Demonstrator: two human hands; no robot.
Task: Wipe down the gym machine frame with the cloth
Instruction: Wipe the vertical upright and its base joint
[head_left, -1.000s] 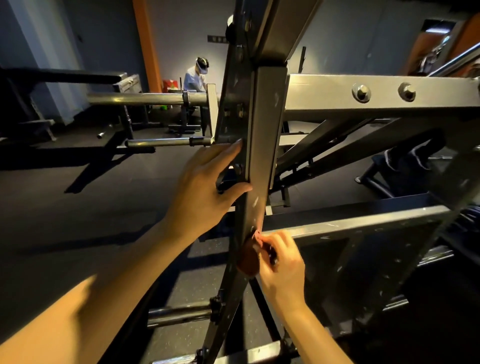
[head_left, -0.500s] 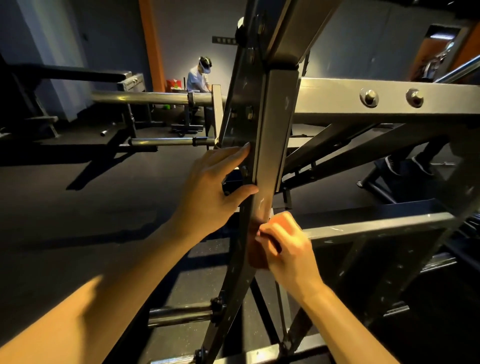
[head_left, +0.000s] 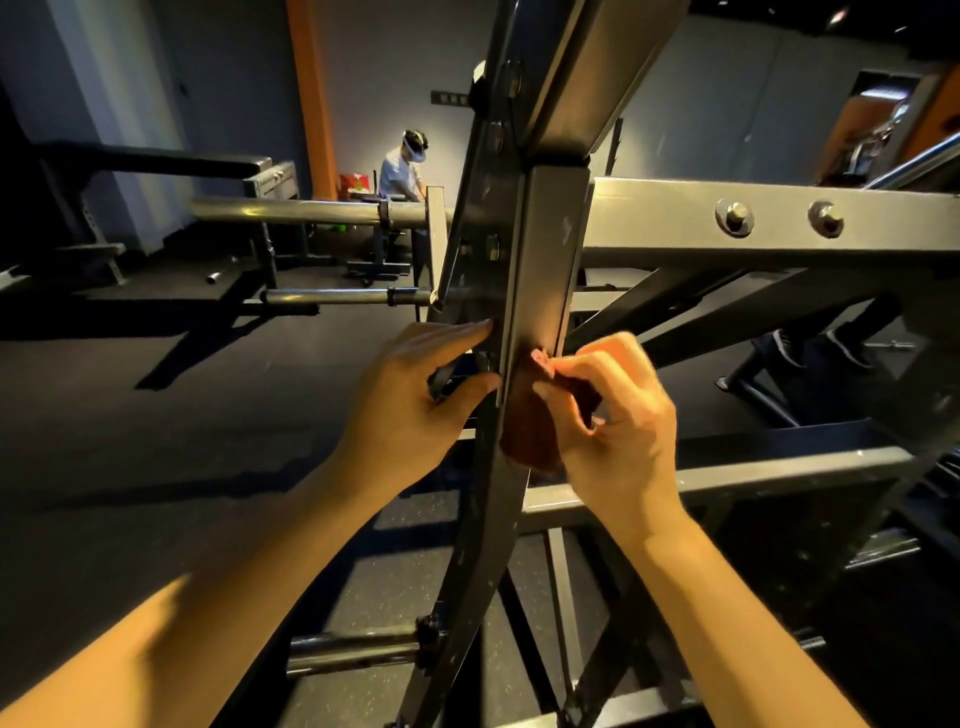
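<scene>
A grey steel upright of the gym machine frame (head_left: 545, 270) runs through the middle of the head view, bolted to a horizontal beam (head_left: 779, 218). My right hand (head_left: 618, 426) pinches a reddish-brown cloth (head_left: 530, 421) and holds it against the upright's front face, at about mid height. My left hand (head_left: 415, 395) rests on the upright's left edge, fingers straight along it and thumb touching the metal. Part of the cloth is hidden behind my right fingers.
Chrome weight pegs (head_left: 332, 296) stick out to the left of the frame, another one low down (head_left: 353, 649). Diagonal braces and a lower crossbar (head_left: 779, 473) fill the right side. A person (head_left: 402, 166) stands far back by an orange pillar. Dark rubber floor lies on the left.
My right hand has slid the cloth up the upright, from below the lower crossbar to level with my left hand. The left hand has stayed on the upright's edge.
</scene>
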